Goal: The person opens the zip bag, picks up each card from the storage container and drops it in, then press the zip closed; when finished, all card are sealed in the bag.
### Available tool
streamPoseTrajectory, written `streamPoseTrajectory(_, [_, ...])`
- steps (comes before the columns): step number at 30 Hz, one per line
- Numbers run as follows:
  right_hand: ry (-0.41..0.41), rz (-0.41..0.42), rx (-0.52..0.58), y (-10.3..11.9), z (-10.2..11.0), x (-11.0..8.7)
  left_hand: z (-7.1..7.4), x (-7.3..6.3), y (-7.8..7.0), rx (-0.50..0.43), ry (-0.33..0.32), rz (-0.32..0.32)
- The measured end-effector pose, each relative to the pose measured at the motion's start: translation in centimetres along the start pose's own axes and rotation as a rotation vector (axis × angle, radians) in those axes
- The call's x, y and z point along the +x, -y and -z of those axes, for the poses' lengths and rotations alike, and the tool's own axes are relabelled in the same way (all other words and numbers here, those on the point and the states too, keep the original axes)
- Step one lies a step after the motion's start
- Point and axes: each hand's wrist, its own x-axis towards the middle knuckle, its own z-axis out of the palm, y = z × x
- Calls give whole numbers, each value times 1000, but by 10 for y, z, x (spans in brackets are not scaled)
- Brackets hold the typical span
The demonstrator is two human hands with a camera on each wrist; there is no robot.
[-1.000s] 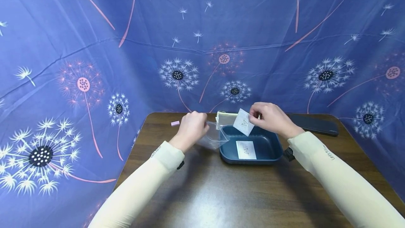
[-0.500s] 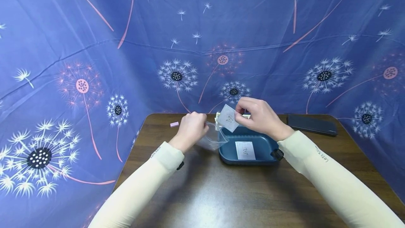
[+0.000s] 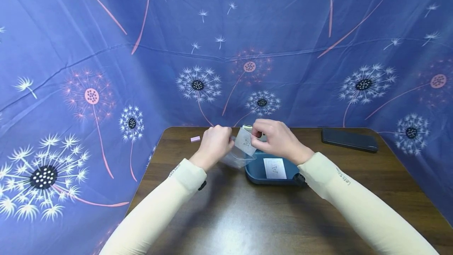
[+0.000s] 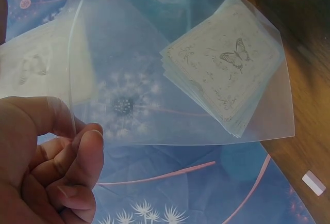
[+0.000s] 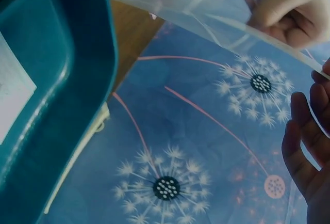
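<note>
My left hand (image 3: 214,145) pinches the rim of a clear plastic bag (image 4: 129,43) between thumb and finger. Inside the bag, at its far end, lies a stack of square paper cards (image 4: 227,64) with a printed butterfly on top. My right hand (image 3: 275,139) pinches another butterfly card (image 3: 245,141) by its edge, held at the bag's mouth. Part of that card shows through the film in the left wrist view; whether it is inside or behind cannot be told. Below my right hand is a dark teal tub (image 3: 263,181) with a butterfly card (image 3: 274,168) lying in it.
Behind the tub, a pouch with a yellowish zip edge (image 3: 247,127) is mostly hidden. A black flat case (image 3: 349,140) lies at the back right of the wooden table (image 3: 226,215). Left of the bag sits a small pink block (image 3: 195,139). A blue patterned cloth (image 3: 226,23) hangs around the table.
My right hand has carried its card leftward from above the tub to the bag's mouth. My left hand and the bag have stayed nearly in place.
</note>
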Motion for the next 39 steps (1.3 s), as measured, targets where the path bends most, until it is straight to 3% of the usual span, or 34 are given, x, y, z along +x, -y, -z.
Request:
streamPoseTrajectory(12, [157, -102, -53, -6, -37, -7, 1, -1, 0, -5, 3, 4])
streamPoseTrajectory(22, [287, -167, -92, -8, -53, -5, 2, -2, -1, -7, 26, -5])
streamPoseTrajectory(31, [335, -114, -147, -7, -63, 5, 2, -1, -1, 3, 25, 2])
streamPoseTrajectory(39, [364, -131, -155, -7, -67, 7, 3, -1, -1, 21, 20, 9])
